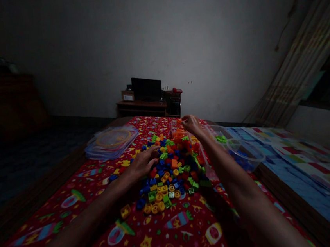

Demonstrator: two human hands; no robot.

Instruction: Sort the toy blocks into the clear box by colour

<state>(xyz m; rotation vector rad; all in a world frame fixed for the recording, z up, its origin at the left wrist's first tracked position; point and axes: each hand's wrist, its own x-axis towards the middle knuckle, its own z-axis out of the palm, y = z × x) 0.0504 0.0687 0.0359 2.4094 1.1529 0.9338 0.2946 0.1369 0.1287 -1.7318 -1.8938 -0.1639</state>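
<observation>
The heap of multicoloured plastic bricks [169,166] lies just right of the nearer, half-open left hand [143,164]; the curled right hand [191,124] is beyond, both grips' contents unclear.

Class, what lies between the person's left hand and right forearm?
In the head view, the heap of multicoloured bricks, then part of a clear container.

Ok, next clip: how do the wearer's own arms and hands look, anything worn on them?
The left hand and right hand are ungloved. The left forearm and right forearm are slender and bare, with no sleeve, watch or bracelet showing. The picture is too dark to tell about rings or small skin markings.
</observation>
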